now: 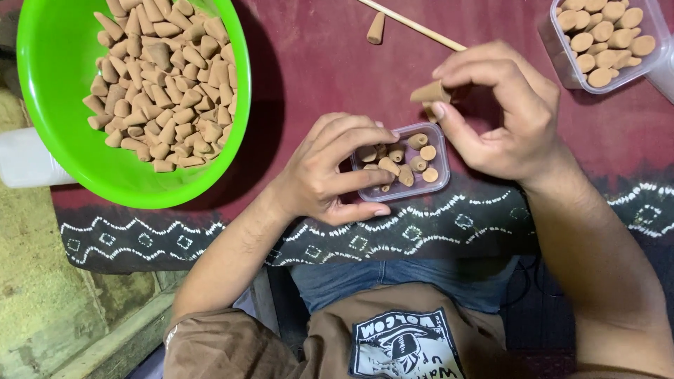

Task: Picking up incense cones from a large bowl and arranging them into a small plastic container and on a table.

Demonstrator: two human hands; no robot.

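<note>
The left hand (330,172) hides the 9 o'clock wall of the small clear plastic box (404,168), fingers curled around it, steadying it. At 1 o'clock from the box, the right hand (502,116) pinches one tan clay-like cone (430,92) between thumb and fingertips.

A small clear plastic box (401,163) sits centre, part-filled with tan cones. A fuller clear tub (609,43) stands top right.

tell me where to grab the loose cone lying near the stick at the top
Pinch the loose cone across its wide lower end, coming from above. It lies flat on the cloth, apart from the stick, so both flanks are free.
</note>
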